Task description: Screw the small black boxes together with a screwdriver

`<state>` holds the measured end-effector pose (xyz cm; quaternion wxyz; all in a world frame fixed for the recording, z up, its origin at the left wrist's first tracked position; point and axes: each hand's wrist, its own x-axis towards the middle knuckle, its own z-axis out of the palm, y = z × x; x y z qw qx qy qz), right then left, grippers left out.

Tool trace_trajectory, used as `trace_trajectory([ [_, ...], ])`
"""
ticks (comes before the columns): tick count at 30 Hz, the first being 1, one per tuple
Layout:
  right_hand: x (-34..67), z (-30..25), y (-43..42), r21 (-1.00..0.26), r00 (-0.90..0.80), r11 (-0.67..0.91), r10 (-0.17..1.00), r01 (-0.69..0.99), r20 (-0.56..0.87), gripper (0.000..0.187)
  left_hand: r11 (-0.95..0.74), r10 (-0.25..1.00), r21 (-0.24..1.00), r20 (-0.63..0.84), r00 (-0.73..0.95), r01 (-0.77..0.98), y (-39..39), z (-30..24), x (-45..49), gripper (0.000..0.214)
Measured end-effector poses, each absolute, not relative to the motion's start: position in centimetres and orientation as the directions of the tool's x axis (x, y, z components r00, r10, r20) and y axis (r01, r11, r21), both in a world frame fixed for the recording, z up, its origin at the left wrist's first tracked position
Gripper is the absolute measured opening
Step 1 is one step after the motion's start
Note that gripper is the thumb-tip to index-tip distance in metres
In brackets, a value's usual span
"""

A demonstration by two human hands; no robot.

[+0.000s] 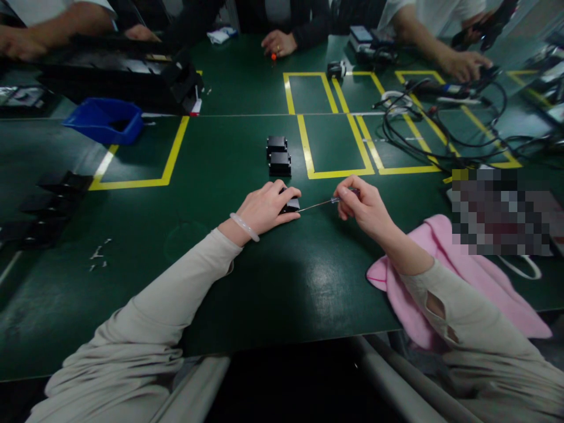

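My left hand [268, 208] is wrapped over a small black block-shaped part [291, 205] and holds it on the green table [282, 282]. Between thumb and fingers one end of that part shows; the rest is hidden. A screwdriver [315, 205] lies almost level in my right hand [363, 202], gripped by its handle. Its thin shaft points left, and the tip meets or nearly meets the side of the black part. Just beyond my left hand stand two similar black parts [279, 155], one behind the other, with small bright spots at their sides.
At the left are a blue bin [108, 120] and several black pieces [53, 205]. Black cables [423, 129] sprawl at the far right. A pink cloth [453, 276] lies under my right forearm. Yellow tape [339, 174] marks the table. Co-workers' hands [279, 44] are across it.
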<state>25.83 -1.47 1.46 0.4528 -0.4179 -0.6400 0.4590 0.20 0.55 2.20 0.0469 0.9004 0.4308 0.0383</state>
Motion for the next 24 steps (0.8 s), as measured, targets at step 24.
trace_trajectory([
  [24,25.96,1.59,-1.38,-0.971,-0.245,0.212,0.953,0.109,0.181,0.039,-0.624,0.779,0.115,0.027,0.626,0.773,0.54,2.21,0.16,0.046],
])
